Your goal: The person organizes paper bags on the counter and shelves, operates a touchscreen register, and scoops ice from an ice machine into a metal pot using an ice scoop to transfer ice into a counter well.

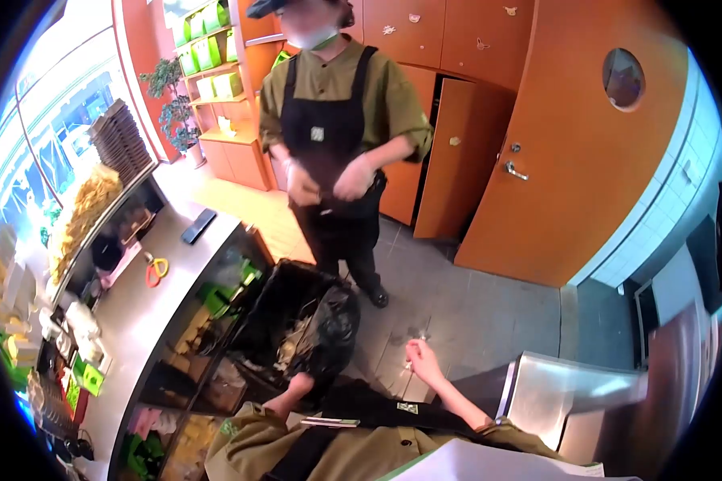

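Observation:
My left hand (pixel 300 385) is low at the near edge of a bin lined with a black garbage bag (pixel 335 325). It overlaps the bag in this view, and its fingers are mostly hidden. Crumpled pale waste (pixel 295 343) lies inside the bag. To the right of the bin, my right hand (pixel 422 360) is raised over the grey tiled floor, its fingers curled together. I cannot tell what, if anything, is in those fingers.
A co-worker in a black apron (pixel 325 120) stands beyond the bin, hands together at the waist. Along the left runs a counter (pixel 128 309) with orange-handled scissors (pixel 156 270) and a phone (pixel 199 226). A metal unit (pixel 557 393) stands at right, near an orange door (pixel 565 176).

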`<state>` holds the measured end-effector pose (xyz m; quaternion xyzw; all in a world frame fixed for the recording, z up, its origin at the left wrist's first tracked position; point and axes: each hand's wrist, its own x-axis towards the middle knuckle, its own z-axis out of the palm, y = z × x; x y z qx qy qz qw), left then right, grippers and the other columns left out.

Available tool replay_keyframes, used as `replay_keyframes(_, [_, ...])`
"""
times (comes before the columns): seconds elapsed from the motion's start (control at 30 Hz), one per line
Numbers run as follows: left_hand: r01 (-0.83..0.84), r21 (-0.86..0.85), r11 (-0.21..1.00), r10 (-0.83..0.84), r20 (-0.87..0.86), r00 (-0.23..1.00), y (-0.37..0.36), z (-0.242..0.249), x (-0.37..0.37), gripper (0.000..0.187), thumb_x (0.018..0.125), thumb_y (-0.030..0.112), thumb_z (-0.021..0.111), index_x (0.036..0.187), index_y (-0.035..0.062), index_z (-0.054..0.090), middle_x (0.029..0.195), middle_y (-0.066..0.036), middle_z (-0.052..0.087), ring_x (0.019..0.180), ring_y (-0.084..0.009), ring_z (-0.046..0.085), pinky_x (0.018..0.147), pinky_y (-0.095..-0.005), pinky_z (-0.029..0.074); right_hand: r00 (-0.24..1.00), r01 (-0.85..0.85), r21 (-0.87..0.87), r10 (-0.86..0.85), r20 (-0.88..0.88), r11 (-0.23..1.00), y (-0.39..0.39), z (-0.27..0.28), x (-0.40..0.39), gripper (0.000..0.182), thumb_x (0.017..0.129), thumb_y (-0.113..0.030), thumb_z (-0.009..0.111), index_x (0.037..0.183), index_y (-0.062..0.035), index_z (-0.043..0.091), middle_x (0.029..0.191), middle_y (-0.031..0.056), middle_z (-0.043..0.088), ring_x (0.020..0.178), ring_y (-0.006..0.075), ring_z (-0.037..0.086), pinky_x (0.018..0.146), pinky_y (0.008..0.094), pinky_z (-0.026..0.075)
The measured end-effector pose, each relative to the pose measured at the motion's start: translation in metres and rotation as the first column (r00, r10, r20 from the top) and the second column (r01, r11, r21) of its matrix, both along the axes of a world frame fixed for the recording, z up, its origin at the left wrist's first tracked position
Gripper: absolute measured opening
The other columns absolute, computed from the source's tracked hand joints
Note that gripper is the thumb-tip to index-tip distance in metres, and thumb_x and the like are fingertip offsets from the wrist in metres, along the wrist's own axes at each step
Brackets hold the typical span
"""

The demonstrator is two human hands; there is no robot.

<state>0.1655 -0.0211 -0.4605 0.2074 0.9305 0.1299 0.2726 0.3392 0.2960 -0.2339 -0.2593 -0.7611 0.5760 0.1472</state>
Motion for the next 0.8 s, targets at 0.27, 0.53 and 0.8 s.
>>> replay_keyframes(0.27, [0.574,0.532,0.623,-0.59,-0.164,0.791,0.507,0.163,-0.088,0.022,0.078,0.026,0.043,0.082,0.0066,0.052,0.081,-0.016,0.055,0.077,-0.0332,0.053,0.066,-0.0406,0.043,0.939,0.264,-0.139,-0.222,0.261,0.954,0.24,-0.069,0.026,0.023,0.079,-0.023,0.051,0.085,-0.0011,0.055,0.065,0.0078,0.056,0.048,0.0144,0.052,0.047,0.0266,0.042])
replay_keyframes(0.53, [0.58,0.283,0.763,-0.635,0.168,0.754,0.637,0.122,-0.097,0.034,0.08,0.034,0.042,0.092,0.0048,0.055,0.09,-0.018,0.056,0.087,-0.0323,0.053,0.074,-0.0395,0.041,0.886,0.448,-0.325,-0.363,0.29,0.833,0.459,-0.066,0.025,0.021,0.082,-0.02,0.048,0.087,-0.0014,0.055,0.065,0.0057,0.056,0.049,0.0097,0.049,0.045,0.0224,0.04])
replay_keyframes(0.8, [0.627,-0.022,0.779,-0.414,0.732,0.54,0.836,0.084,-0.132,0.043,0.083,0.038,0.041,0.111,0.0052,0.044,0.103,-0.014,0.052,0.095,-0.025,0.05,0.083,-0.0357,0.036,0.615,0.621,0.088,-0.554,0.561,0.779,0.577,-0.138,0.101,0.028,0.075,-0.027,0.048,0.072,-0.0014,0.059,0.062,0.0126,0.059,0.053,0.0212,0.056,0.055,0.0321,0.045])
